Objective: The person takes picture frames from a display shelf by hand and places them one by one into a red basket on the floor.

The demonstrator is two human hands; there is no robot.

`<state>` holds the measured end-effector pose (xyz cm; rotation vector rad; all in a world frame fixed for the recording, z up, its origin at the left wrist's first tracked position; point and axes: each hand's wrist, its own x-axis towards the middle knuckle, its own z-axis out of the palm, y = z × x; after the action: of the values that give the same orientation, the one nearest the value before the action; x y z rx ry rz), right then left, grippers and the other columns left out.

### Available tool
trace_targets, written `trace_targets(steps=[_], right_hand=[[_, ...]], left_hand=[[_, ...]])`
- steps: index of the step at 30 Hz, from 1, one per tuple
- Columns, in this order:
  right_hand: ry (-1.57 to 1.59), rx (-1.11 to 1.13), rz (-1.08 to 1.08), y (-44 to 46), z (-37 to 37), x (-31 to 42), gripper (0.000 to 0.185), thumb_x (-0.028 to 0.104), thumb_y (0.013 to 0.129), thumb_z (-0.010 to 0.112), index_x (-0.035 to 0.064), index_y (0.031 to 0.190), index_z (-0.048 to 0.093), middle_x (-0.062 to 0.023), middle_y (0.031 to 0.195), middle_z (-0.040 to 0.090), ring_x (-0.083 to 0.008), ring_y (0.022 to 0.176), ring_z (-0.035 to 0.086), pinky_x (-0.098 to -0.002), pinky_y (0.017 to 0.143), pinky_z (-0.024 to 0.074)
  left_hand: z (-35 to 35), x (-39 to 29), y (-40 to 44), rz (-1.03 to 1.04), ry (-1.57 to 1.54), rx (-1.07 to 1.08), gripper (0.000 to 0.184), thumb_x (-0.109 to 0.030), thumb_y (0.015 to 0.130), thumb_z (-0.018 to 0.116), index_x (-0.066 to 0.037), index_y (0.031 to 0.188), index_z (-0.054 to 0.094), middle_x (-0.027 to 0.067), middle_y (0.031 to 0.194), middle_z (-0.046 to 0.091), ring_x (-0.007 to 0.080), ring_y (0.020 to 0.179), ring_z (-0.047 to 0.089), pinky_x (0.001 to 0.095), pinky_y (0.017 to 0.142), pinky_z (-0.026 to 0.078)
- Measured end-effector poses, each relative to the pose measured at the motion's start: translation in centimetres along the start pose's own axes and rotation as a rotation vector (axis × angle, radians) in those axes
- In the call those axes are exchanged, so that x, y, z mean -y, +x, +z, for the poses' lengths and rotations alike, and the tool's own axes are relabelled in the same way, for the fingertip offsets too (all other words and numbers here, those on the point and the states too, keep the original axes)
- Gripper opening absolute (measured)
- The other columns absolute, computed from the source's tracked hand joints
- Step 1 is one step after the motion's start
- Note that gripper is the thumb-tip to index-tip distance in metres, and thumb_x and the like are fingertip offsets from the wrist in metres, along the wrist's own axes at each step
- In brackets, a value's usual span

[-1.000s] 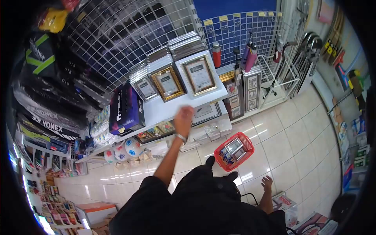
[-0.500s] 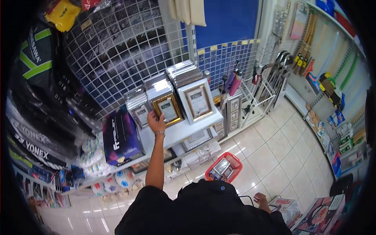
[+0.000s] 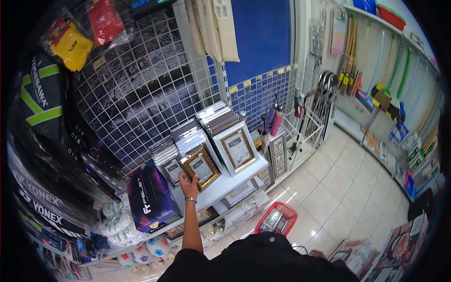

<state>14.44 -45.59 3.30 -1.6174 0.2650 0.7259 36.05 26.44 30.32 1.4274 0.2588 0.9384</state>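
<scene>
My left hand (image 3: 189, 185), with a bracelet at the wrist, grips the lower left edge of a gold picture frame (image 3: 202, 168). That frame leans at the front of the middle stack on the white shelf (image 3: 220, 188). Smaller silver frames (image 3: 172, 171) stand just left of it, and a larger silver and gold frame (image 3: 237, 149) stands to its right. Low at my right side, my right hand (image 3: 318, 254) is only partly visible beside my dark clothing, and its fingers cannot be made out.
A dark purple box (image 3: 149, 197) sits left of the frames. On the tiled floor stands a red basket (image 3: 290, 217) holding framed items. Boxes (image 3: 400, 244) are at the lower right. A wire grid (image 3: 141, 89) rises behind the shelf, and brooms (image 3: 350, 56) hang at the right.
My left hand has moved from above the shelf edge to the gold frame and closed on its edge. The view has shifted, and my right hand now shows less.
</scene>
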Motion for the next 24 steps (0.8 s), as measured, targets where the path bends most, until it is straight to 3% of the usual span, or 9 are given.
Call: trace_targets(steps=[1, 2, 3, 4, 5, 7, 9, 16, 24], right_hand=[[-0.724, 0.095, -0.477, -0.2, -0.4, -0.5, 0.018, 0.016, 0.08, 0.055, 0.0057, 0.093, 0.06, -0.0109, 0.088, 0.06, -0.0283, 0.087, 0.059, -0.0395, 0.073, 0.0484], [-1.027, 0.014, -0.91, -0.3, -0.7, -0.6, 0.016, 0.013, 0.079, 0.055, 0.006, 0.09, 0.063, -0.0105, 0.085, 0.06, -0.0276, 0.086, 0.059, -0.0366, 0.073, 0.049], [-0.712, 0.094, -0.478, 1.7, -1.3, -3.5, 0.018, 0.014, 0.08, 0.054, 0.0053, 0.094, 0.061, -0.0098, 0.087, 0.061, -0.0259, 0.086, 0.059, -0.0365, 0.073, 0.0493], [0.135, -0.004, -0.005, 3.9, -2.1, -6.7, 0.02, 0.014, 0.082, 0.054, 0.0046, 0.099, 0.06, -0.0091, 0.09, 0.061, -0.0242, 0.086, 0.059, -0.0363, 0.073, 0.0495], [0.603, -0.307, 0.249, 5.9, -2.9, -9.8, 0.023, 0.015, 0.084, 0.053, 0.0039, 0.103, 0.059, -0.0084, 0.093, 0.062, -0.0225, 0.086, 0.059, -0.0362, 0.072, 0.0498], [0.443, -0.343, 0.388, 7.4, -2.6, -6.6, 0.031, 0.021, 0.088, 0.049, 0.0034, 0.112, 0.054, -0.007, 0.101, 0.06, -0.0231, 0.091, 0.057, -0.0411, 0.074, 0.0483], [0.404, -0.5, 0.39, 7.4, -0.4, -0.8, 0.033, 0.023, 0.084, 0.056, 0.013, 0.115, 0.052, -0.0049, 0.104, 0.061, -0.0243, 0.091, 0.059, -0.0436, 0.076, 0.0456], [0.134, -0.317, 0.233, 8.0, 4.2, 11.2, 0.032, 0.021, 0.086, 0.052, 0.0137, 0.118, 0.052, -0.0037, 0.105, 0.061, -0.0165, 0.09, 0.058, -0.0342, 0.076, 0.0465], [0.647, 0.339, -0.023, 4.3, 7.7, 26.4, 0.052, 0.037, 0.09, 0.052, 0.0066, 0.13, 0.039, -0.0095, 0.119, 0.051, -0.0197, 0.109, 0.051, -0.036, 0.091, 0.0454]], left_hand=[[-0.5, -0.6, -0.6, -0.034, 0.033, -0.005, 0.041, 0.0, 0.076, 0.067, -0.006, 0.1, 0.034, 0.0068, 0.088, 0.055, 0.013, 0.078, 0.057, 0.0245, 0.068, 0.047], [-0.7, -1.1, -0.7, 0.006, 0.031, -0.01, 0.041, -0.001, 0.077, 0.067, -0.004, 0.102, 0.035, 0.0081, 0.09, 0.056, 0.0135, 0.078, 0.058, 0.0248, 0.068, 0.048], [-0.8, -1.5, -0.9, -0.041, -0.006, -0.048, 0.042, 0.0, 0.079, 0.065, -0.003, 0.108, 0.035, 0.01, 0.093, 0.057, 0.0149, 0.078, 0.058, 0.0257, 0.068, 0.049], [-0.4, -3.3, -1.0, -0.088, 0.067, -0.041, 0.046, 0.001, 0.079, 0.064, -0.002, 0.113, 0.033, 0.0112, 0.094, 0.057, 0.0165, 0.078, 0.058, 0.0273, 0.07, 0.05], [0.7, -5.1, -1.7, -0.091, 0.072, -0.118, 0.049, -0.002, 0.079, 0.065, -0.001, 0.116, 0.033, 0.0121, 0.099, 0.056, 0.017, 0.084, 0.057, 0.0283, 0.072, 0.05], [0.8, -6.5, -2.6, -0.119, -0.018, -0.06, 0.056, -0.007, 0.08, 0.066, 0.0, 0.124, 0.032, 0.0135, 0.11, 0.053, 0.0172, 0.094, 0.053, 0.0298, 0.079, 0.047], [2.2, -8.2, -3.9, -0.186, -0.125, 0.047, 0.052, -0.007, 0.081, 0.066, -0.002, 0.123, 0.037, 0.0107, 0.107, 0.054, 0.0165, 0.095, 0.053, 0.0272, 0.079, 0.045], [11.5, -12.2, -11.1, -0.516, -0.259, 0.482, 0.054, 0.002, 0.081, 0.061, -0.003, 0.128, 0.035, 0.0063, 0.109, 0.054, 0.0127, 0.095, 0.052, 0.0262, 0.083, 0.043], [18.3, -2.5, -23.0, -0.748, -0.019, 1.034, 0.038, -0.005, 0.081, 0.065, 0.0, 0.111, 0.043, 0.0094, 0.1, 0.057, 0.014, 0.092, 0.056, 0.0265, 0.078, 0.047]])
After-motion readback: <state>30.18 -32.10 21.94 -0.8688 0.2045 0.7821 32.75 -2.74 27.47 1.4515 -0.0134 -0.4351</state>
